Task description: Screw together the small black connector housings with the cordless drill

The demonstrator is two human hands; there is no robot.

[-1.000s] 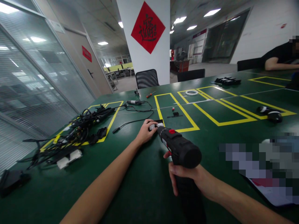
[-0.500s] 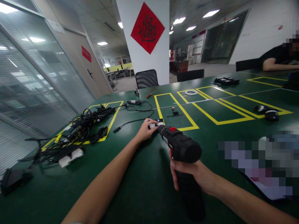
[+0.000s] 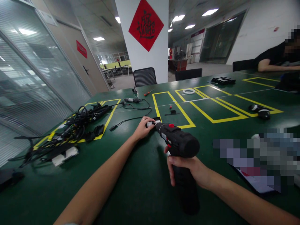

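Note:
My right hand (image 3: 185, 165) is wrapped round the handle of a black cordless drill (image 3: 179, 139) with red buttons. The drill points forward and left, its bit end at a small black-and-white part (image 3: 150, 124) on the green table. With closed fingers, my left hand (image 3: 143, 127) grips that part against the tabletop. The drill's nose and my fingers hide much of the part, and whether the bit touches it I cannot tell.
Tangled black cables (image 3: 86, 122) lie at left, with a cable and cylindrical tool (image 3: 132, 100) nearby. Beyond are an orange screwdriver (image 3: 148, 93), a white ring (image 3: 188, 91), and yellow tape outlines. A black-and-white device (image 3: 260, 112) lies at right. A person (image 3: 269, 61) sits at far right.
The whole view has shifted slightly, so the table things appear a little further left and higher. Both hands keep their hold, with the drill still at the small part.

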